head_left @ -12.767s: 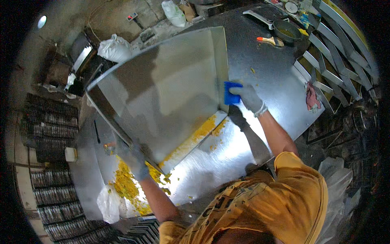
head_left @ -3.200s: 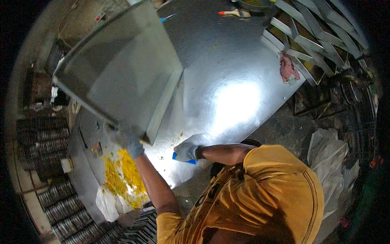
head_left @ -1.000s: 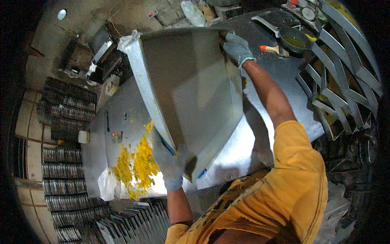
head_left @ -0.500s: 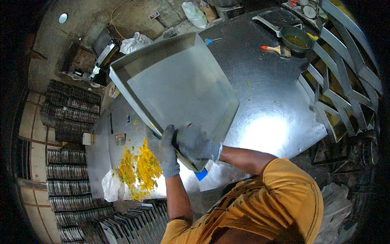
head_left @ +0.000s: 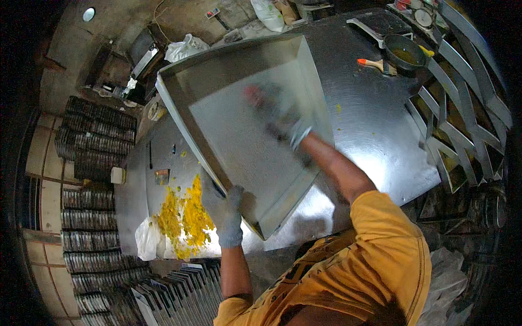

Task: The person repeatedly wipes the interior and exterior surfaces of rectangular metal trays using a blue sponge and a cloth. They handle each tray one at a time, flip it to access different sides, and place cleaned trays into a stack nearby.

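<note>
A deep grey metal tray (head_left: 239, 146) is tilted above the metal table, its open side facing me. My left hand (head_left: 224, 209), in a grey glove, is closed on the tray's near left edge. Inside the tray, my gloved right hand (head_left: 288, 127) is smeared by motion over the tray's bottom. A blurred dark thing with a red patch (head_left: 254, 96) shows at its fingers; its kind cannot be made out. Left of my left hand, yellow crumbly scraps (head_left: 187, 217) lie spread on the table.
A brush (head_left: 376, 66), a pan of yellowish liquid (head_left: 405, 52) and a scale (head_left: 380, 26) stand at the far right of the metal table (head_left: 359, 114). Angled metal trays (head_left: 451, 117) are stacked at right. A white plastic bag (head_left: 148, 239) lies at left; racks (head_left: 89, 239) stand beyond.
My right hand has moved from the tray's near edge up and right into its middle. The tray has shifted slightly right. My left hand still holds its edge.
</note>
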Demonstrator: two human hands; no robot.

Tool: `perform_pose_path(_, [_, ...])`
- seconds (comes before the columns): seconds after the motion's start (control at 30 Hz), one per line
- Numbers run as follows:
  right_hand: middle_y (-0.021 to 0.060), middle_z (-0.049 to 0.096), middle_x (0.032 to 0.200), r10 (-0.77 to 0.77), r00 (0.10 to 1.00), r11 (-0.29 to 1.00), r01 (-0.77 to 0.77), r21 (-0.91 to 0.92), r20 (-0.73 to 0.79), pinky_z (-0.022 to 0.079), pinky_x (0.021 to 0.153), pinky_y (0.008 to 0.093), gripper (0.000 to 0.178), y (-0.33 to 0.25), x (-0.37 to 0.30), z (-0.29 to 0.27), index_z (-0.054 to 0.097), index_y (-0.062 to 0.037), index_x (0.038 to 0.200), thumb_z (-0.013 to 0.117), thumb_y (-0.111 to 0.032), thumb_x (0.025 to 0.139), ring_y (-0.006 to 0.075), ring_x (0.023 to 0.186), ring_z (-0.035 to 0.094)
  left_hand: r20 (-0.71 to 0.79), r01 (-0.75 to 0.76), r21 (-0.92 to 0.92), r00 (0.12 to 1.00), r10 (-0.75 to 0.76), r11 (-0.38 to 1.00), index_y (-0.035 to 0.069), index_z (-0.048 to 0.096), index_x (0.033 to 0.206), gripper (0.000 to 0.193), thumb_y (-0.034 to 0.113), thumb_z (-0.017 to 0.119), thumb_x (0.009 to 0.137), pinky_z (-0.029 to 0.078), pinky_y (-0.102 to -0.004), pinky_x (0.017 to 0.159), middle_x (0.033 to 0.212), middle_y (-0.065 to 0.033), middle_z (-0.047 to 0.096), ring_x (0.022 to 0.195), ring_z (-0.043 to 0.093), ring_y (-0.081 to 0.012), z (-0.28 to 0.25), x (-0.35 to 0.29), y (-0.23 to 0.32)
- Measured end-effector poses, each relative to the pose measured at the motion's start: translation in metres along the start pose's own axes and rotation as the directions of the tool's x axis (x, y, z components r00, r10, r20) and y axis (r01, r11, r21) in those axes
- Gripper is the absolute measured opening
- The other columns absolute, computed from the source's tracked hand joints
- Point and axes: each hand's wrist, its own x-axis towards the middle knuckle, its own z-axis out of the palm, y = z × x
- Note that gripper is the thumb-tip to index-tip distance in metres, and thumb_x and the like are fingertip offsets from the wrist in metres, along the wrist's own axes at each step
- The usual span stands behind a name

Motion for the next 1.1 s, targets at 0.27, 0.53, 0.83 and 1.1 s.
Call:
perform_pose_path(0.27, [0.0072, 0.065, 0.088, 0.508, 0.861, 0.849, -0.507, -0.146, -0.036, 0.053, 0.071, 0.0422, 0.042, 0.015, -0.046, -0.106, 0.064, -0.005, 0.121, 0.047, -0.04, 0.105, 0.0213, 0.083, 0.064, -0.073, -0.239, 0.168, 0.965, 0.253, 0.957, -0.002, 0.051, 0.137, 0.074, 0.024, 0.071, 0.07, 0.05, -0.0381, 0.089, 0.113, -0.0143, 0.064, 0.1, 0.062, -0.0271, 0.006, -0.021, -0.004])
perform_pose_path(0.53, [0.015, 0.068, 0.087, 0.522, 0.841, 0.426, -0.401, 0.811, 0.142, 0.054, 0.072, 0.0381, 0.029, 0.067, -0.127, -0.144, 0.065, 0.0034, 0.109, 0.054, -0.022, 0.101, 0.0227, 0.081, 0.065, -0.108, 0.05, -0.309, 0.99, -0.087, 0.95, -0.003, 0.045, 0.143, 0.081, 0.009, 0.068, 0.066, 0.051, -0.0366, 0.091, 0.118, -0.0098, 0.06, 0.1, 0.061, -0.025, 0.025, -0.004, -0.023])
perform_pose_path(0.83, [0.0132, 0.072, 0.108, 0.392, 0.894, 0.899, -0.32, 0.3, -0.219, 0.051, 0.089, 0.0325, 0.032, 0.023, -0.028, -0.2, 0.071, 0.002, 0.11, 0.06, -0.024, 0.096, 0.02, 0.096, 0.067, -0.138, -0.076, -0.222, 0.989, 0.046, 0.972, -0.001, 0.051, 0.137, 0.056, 0.021, 0.066, 0.089, 0.042, -0.0391, 0.104, 0.13, -0.0137, 0.057, 0.118, 0.053, -0.0272, 0.031, -0.034, -0.034])
perform_pose_path(1.1, [0.0133, 0.072, 0.105, 0.426, 0.867, 0.839, -0.272, 0.471, -0.257, 0.052, 0.087, 0.0358, 0.031, 0.04, 0.008, -0.201, 0.072, 0.0006, 0.11, 0.063, -0.024, 0.094, 0.0239, 0.096, 0.067, -0.226, -0.161, -0.157, 0.966, 0.123, 0.974, -0.001, 0.042, 0.144, 0.09, 0.004, 0.075, 0.06, 0.044, -0.0408, 0.106, 0.136, -0.0157, 0.054, 0.123, 0.054, -0.0308, 0.033, -0.052, -0.057])
